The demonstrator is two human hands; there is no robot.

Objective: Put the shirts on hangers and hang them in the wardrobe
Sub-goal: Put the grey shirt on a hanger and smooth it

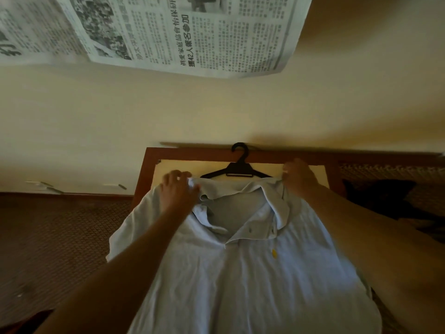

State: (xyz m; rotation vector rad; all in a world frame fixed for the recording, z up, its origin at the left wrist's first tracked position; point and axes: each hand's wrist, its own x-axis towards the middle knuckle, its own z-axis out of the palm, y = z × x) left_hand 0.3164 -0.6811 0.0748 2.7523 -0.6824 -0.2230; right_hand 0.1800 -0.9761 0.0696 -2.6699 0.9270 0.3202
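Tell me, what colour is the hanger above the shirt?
Black; the hanger shows clearly in the head view.

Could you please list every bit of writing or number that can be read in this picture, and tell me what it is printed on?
"42人報名參加": bold headline on the newspaper taped to the wall.
"家庭協會": part of a smaller headline beside it; the characters around it are uncertain.
Body columns and the large black characters at the far left of the newspaper: too small or blurred to read.
Shirt and hanger: no writing visible.
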